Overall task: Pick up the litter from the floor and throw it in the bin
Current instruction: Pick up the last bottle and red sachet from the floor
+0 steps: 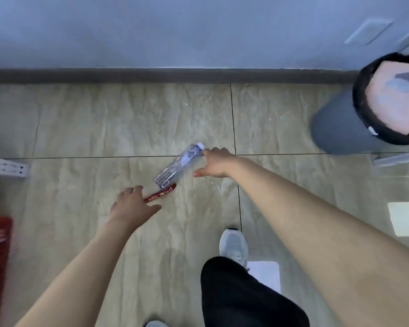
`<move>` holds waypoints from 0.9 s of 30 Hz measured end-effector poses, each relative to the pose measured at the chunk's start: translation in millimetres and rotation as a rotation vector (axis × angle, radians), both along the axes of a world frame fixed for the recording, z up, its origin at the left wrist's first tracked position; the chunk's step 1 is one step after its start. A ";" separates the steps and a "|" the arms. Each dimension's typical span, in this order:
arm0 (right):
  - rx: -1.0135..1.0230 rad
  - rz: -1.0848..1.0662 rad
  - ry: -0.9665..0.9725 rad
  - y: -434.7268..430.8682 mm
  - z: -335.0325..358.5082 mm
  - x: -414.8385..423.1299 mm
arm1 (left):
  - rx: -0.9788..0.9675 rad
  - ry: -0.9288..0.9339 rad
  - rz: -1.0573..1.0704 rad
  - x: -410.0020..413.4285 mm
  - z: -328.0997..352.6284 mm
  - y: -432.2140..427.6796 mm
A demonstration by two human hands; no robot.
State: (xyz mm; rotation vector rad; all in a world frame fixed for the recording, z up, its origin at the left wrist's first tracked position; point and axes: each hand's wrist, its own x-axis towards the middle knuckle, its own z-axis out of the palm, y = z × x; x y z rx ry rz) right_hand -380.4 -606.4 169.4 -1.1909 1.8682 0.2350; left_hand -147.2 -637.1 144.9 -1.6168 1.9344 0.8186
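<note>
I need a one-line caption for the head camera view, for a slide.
Both hands reach to the tiled floor: right hand at a clear plastic bottle, left hand at a red wrapper, grey bin nearby.

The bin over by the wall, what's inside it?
The bin has a black liner round its rim, and a pinkish sheet or bag with a dark smudge lies across the top. It hides whatever sits underneath.

Floor: clear plastic bottle (180,165) lay beside red wrapper (159,195); right hand (216,164) and left hand (130,205) spread open over them; bin (340,123) stood upper right.
</note>
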 end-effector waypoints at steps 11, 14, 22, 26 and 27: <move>-0.179 0.697 0.344 -83.5 -203.9 18.5 | -0.133 -0.171 -0.384 28.5 -229.9 -40.5; -0.204 0.683 0.389 -78.2 -222.4 18.7 | -0.254 -0.091 -0.387 32.6 -250.3 -40.7; -0.131 0.372 0.427 -18.0 -210.0 18.5 | -0.186 -0.036 -0.225 40.3 -205.0 -31.3; -0.023 0.106 0.331 6.7 -132.6 -11.2 | -0.088 0.089 0.012 21.1 -129.5 -26.0; -0.004 0.061 0.306 14.4 -106.7 -21.8 | -0.050 0.122 0.063 12.5 -106.1 -23.4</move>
